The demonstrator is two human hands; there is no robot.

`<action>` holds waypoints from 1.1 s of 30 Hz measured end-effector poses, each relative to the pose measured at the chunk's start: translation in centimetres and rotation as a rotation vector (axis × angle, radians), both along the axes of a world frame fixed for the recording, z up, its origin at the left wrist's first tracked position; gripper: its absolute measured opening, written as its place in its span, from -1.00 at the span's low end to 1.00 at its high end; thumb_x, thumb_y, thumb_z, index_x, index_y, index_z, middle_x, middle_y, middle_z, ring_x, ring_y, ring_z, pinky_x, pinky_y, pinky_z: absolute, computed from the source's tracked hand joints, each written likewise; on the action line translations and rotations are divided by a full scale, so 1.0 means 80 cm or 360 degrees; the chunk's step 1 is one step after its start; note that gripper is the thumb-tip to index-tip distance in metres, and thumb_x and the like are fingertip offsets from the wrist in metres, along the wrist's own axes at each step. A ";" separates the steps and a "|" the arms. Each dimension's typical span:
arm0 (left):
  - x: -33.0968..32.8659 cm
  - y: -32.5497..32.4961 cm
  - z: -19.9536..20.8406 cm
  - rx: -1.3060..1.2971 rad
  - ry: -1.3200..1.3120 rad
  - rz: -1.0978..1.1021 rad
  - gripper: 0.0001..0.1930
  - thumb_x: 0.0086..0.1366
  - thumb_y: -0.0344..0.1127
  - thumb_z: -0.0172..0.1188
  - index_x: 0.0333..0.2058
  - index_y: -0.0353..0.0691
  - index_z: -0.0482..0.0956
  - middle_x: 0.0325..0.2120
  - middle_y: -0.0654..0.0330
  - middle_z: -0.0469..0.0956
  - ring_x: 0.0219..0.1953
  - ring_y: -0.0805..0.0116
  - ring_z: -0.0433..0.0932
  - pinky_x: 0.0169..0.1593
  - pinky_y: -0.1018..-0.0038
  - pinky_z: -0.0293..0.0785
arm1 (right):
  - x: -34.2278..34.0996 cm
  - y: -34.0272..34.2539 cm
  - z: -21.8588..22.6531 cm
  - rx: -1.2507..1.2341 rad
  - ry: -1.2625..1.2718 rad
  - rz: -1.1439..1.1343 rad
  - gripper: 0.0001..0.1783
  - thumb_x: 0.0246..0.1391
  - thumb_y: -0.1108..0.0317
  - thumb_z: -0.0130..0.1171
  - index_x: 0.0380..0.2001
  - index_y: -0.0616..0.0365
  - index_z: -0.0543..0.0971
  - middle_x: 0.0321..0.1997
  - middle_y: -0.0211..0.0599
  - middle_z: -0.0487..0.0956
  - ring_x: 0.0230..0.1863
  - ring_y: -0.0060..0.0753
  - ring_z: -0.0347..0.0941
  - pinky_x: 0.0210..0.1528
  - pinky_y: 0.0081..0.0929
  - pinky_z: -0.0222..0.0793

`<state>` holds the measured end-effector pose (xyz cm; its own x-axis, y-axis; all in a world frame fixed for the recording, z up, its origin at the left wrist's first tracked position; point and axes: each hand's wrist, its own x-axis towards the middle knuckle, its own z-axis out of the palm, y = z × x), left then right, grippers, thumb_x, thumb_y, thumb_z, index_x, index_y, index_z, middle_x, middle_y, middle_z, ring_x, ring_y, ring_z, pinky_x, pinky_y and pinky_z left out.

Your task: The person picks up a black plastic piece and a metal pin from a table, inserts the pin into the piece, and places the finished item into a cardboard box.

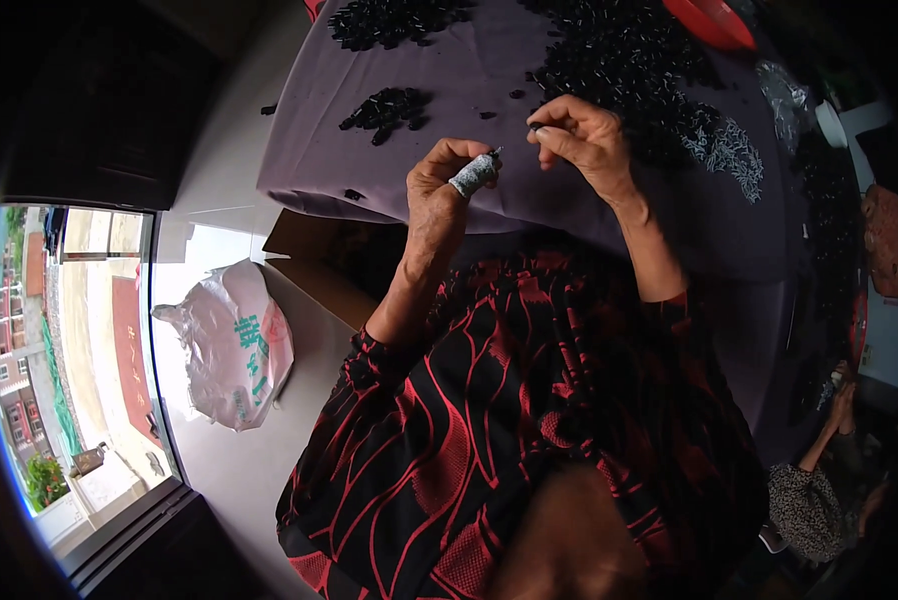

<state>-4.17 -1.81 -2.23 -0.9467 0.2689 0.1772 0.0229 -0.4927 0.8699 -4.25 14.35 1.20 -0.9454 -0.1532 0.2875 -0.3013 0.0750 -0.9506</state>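
With the clock face centred on the view, a bench (309,135) draped in mauve cloth spreads across twelve o'clock, ahead of a person in a black and red top (459,420). At one o'clock a broad heap of small black pieces (619,70) covers the cloth. At ten o'clock a cardboard box (314,245) sits below the bench's near edge. At one o'clock, short of the heap, is the right hand (589,145); just past twelve, the left hand (441,175), the two near each other but apart. At two o'clock a scatter of slim pale pins (724,160) borders the heap; it could mix further into the black pieces if a forearm swept across. Toward half past eleven lies a small cluster of black pieces (387,112), which a careless left wrist might knock apart. A pale wrap (474,175) covers what looks like the left thumb; its bulk may dull touch and let a small part slip. The right fingers pinch one dark piece (537,127); the left fingers press together on a tiny dark item (495,153), its details unclear. Both are held above the cloth, so a loosened pinch could drop either. Smallest, between ten and eleven, a stray piece (354,195) rests at the cloth's edge, where a brushing sleeve could tip it off.
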 end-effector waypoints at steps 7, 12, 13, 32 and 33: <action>0.011 0.016 0.025 -0.0195 0.0070 -0.0074 -0.94 -0.05 -0.52 -0.01 -0.52 -0.31 0.36 -0.62 0.27 0.39 -0.57 0.59 0.32 -0.45 0.71 0.22 | 0.036 0.007 0.000 -0.0295 0.0058 0.0056 -0.84 -0.17 0.49 -0.08 -0.41 0.26 0.36 -0.57 -0.31 0.38 -0.64 -0.70 0.28 -0.55 -0.77 0.26; 0.016 0.020 0.027 -0.0239 0.0093 -0.0108 -0.95 -0.05 -0.51 0.00 -0.52 -0.30 0.36 -0.63 0.29 0.38 -0.57 0.62 0.30 -0.46 0.73 0.21 | 0.043 0.008 -0.001 -0.0377 0.0007 0.0089 -0.82 -0.15 0.48 -0.10 -0.39 0.26 0.36 -0.55 -0.35 0.38 -0.61 -0.71 0.27 -0.50 -0.77 0.26; 0.017 0.021 0.027 -0.0233 0.0094 -0.0124 -0.94 -0.05 -0.50 0.00 -0.52 -0.30 0.36 -0.63 0.30 0.38 -0.57 0.62 0.31 -0.45 0.74 0.21 | 0.044 0.008 -0.004 -0.0345 0.0016 0.0080 -0.82 -0.15 0.48 -0.10 -0.38 0.26 0.36 -0.54 -0.36 0.37 -0.60 -0.72 0.26 -0.49 -0.79 0.25; 0.020 0.022 0.029 -0.0346 0.0046 -0.0215 -0.92 -0.09 -0.55 0.03 -0.53 -0.29 0.36 -0.59 0.33 0.39 -0.53 0.65 0.32 -0.45 0.75 0.22 | 0.053 0.009 -0.005 0.0001 0.0163 -0.0039 -0.85 -0.15 0.48 -0.09 -0.41 0.22 0.36 -0.62 -0.46 0.34 -0.65 -0.80 0.19 -0.58 -0.87 0.14; 0.018 0.022 0.028 -0.0335 0.0073 -0.0215 -0.92 -0.09 -0.55 0.03 -0.53 -0.29 0.36 -0.59 0.33 0.39 -0.53 0.65 0.32 -0.45 0.75 0.22 | 0.053 0.010 -0.009 0.0069 0.0175 -0.0076 -0.86 -0.15 0.48 -0.08 -0.43 0.22 0.37 -0.65 -0.48 0.33 -0.66 -0.80 0.18 -0.60 -0.87 0.13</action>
<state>-2.70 -0.03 0.04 -0.8919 0.4280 0.1458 0.0108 -0.3020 0.9532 -0.02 15.14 0.44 -0.9150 -0.1236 0.3841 -0.3988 0.1319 -0.9075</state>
